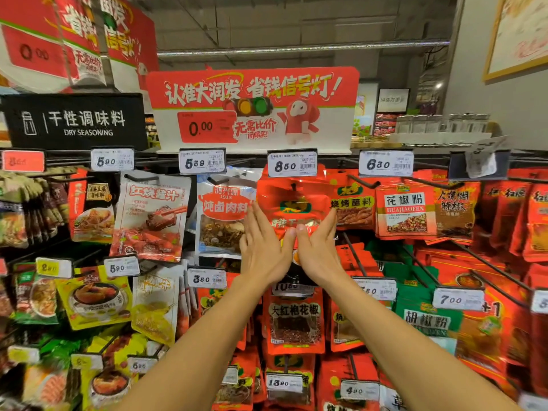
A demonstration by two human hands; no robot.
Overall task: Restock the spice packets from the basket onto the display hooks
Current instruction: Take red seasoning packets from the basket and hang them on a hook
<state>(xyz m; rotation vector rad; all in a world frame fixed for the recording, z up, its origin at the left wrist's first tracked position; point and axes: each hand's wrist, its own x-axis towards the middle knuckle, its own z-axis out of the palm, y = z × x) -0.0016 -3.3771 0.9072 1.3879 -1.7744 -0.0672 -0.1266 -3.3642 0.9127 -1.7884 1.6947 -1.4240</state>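
Observation:
A stack of red spice packets (292, 203) hangs on a display hook (293, 185) under the 8.50 price tag (292, 164). My left hand (264, 247) and my right hand (318, 247) lie flat against the front packet with fingers straight, thumbs meeting at its lower middle. The hands cover the packet's lower part. No basket is in view.
Hooks of packets fill the rack: white packets (222, 215) to the left, red huajiao packets (404, 215) to the right, more red packets (293, 318) below. Price tags stick out on hook ends. A red sign (252, 108) stands on top of the rack.

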